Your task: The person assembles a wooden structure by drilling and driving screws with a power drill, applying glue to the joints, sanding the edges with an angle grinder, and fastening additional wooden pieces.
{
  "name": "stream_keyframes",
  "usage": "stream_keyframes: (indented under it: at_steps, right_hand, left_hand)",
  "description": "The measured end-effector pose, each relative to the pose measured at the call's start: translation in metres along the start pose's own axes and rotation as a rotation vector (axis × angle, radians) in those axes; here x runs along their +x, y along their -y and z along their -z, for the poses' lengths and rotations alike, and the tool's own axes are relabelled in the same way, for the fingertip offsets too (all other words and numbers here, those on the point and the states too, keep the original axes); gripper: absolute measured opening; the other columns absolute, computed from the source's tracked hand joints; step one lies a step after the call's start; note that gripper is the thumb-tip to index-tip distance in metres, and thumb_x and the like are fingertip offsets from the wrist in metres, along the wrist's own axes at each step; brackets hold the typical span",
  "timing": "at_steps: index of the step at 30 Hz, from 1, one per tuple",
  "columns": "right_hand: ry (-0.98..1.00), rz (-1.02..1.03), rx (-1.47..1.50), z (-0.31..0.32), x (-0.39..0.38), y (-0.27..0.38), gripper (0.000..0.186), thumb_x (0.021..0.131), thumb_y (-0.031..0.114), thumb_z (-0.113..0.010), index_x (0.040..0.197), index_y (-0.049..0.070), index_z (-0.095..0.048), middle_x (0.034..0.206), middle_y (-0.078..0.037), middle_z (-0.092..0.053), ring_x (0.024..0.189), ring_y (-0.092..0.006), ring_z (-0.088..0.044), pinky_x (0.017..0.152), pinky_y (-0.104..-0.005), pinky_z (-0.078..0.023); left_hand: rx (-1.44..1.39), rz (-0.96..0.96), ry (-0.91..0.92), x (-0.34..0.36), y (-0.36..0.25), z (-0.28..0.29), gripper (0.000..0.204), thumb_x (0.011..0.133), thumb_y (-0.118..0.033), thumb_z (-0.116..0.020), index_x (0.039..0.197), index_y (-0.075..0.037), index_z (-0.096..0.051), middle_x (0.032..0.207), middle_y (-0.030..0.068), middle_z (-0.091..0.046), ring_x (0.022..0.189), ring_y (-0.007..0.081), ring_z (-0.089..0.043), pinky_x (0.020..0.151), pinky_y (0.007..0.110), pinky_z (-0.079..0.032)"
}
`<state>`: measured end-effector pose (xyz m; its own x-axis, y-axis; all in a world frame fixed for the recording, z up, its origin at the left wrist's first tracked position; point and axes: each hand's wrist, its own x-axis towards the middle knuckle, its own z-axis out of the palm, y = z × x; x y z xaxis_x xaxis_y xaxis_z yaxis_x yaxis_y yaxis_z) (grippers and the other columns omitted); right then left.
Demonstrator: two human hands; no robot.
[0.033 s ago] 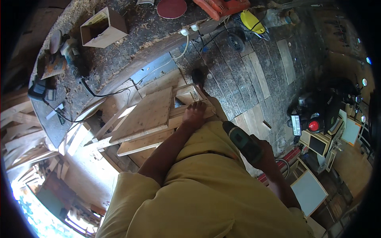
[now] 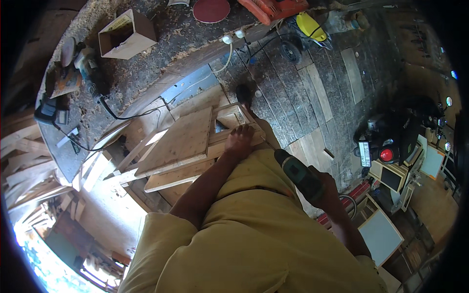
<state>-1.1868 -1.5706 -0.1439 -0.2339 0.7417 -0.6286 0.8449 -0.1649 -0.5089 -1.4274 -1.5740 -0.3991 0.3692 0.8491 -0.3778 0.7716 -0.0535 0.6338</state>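
Snugly, the right hand (image 2: pixel 323 188) is wrapped around the handle of a dark green drill (image 2: pixel 299 176), whose thin bit points up and left at the near end of a wooden frame (image 2: pixel 219 148). Whether the tip touches the wood, I cannot tell. The left hand (image 2: pixel 239 141) is clamped over that frame, fingers curled on its edge, just in front of the person's yellow shirt (image 2: pixel 244 219). Directly left of this hand lies a flat wooden board (image 2: pixel 178 139). Farther out, beyond the board, a dusty tabletop (image 2: pixel 132 90) carries an angle grinder (image 2: pixel 87 68), an open box (image 2: pixel 145 30) and a round red disc (image 2: pixel 211 10). Well apart to the right, a black motorcycle (image 2: pixel 405 139) stands on the floor (image 2: pixel 293 105).
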Motion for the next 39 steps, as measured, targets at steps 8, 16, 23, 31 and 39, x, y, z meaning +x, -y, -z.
stream_keyframes:
  at_steps: [8,16,23,31,39]
  right_hand:
    - [0.067,-0.034,-0.032,0.007,0.008,0.005,0.036,0.075,0.031,-0.078,0.097,0.011,-0.058,0.073,-0.016,-0.068,0.073,-0.0405,-0.068,0.06,-0.0456,-0.054]
    - [0.151,-0.061,-0.153,0.018,0.02,0.026,0.039,0.075,0.035,-0.079,0.094,0.01,-0.056,0.073,-0.016,-0.068,0.072,-0.0382,-0.069,0.061,-0.0462,-0.054]
    - [0.213,-0.112,-0.193,0.023,0.03,0.031,0.041,0.074,0.038,-0.079,0.093,0.01,-0.056,0.073,-0.017,-0.067,0.072,-0.0385,-0.069,0.061,-0.0469,-0.054]
    - [0.224,-0.149,-0.157,0.025,0.037,0.047,0.041,0.075,0.039,-0.078,0.094,0.01,-0.055,0.073,-0.018,-0.067,0.073,-0.0401,-0.069,0.063,-0.0484,-0.053]
    - [0.255,-0.148,-0.205,0.025,0.043,0.051,0.041,0.074,0.037,-0.078,0.093,0.009,-0.055,0.073,-0.018,-0.067,0.072,-0.0402,-0.069,0.063,-0.049,-0.053]
  left_hand:
    - [0.063,-0.021,-0.049,0.001,0.005,-0.006,0.055,0.076,-0.021,-0.074,0.124,-0.003,-0.054,0.134,0.0181,-0.057,0.122,0.034,-0.058,0.103,0.043,-0.048]
    - [0.028,-0.053,-0.1,0.001,0.007,-0.006,0.052,0.077,-0.022,-0.074,0.121,-0.002,-0.054,0.129,0.0187,-0.059,0.12,0.0358,-0.059,0.102,0.044,-0.048]
    - [0.015,-0.034,-0.069,0.005,0.004,0.001,0.055,0.077,-0.019,-0.072,0.124,0.0,-0.052,0.13,0.0194,-0.057,0.122,0.0349,-0.057,0.103,0.045,-0.047]
    - [0.069,-0.037,-0.081,0.004,0.007,-0.003,0.058,0.072,-0.017,-0.074,0.124,-0.001,-0.052,0.133,0.019,-0.057,0.124,0.0347,-0.056,0.105,0.044,-0.044]
    - [0.071,-0.026,-0.08,0.004,0.01,-0.011,0.061,0.07,-0.015,-0.074,0.126,-0.002,-0.052,0.132,0.0184,-0.057,0.125,0.033,-0.056,0.102,0.043,-0.048]
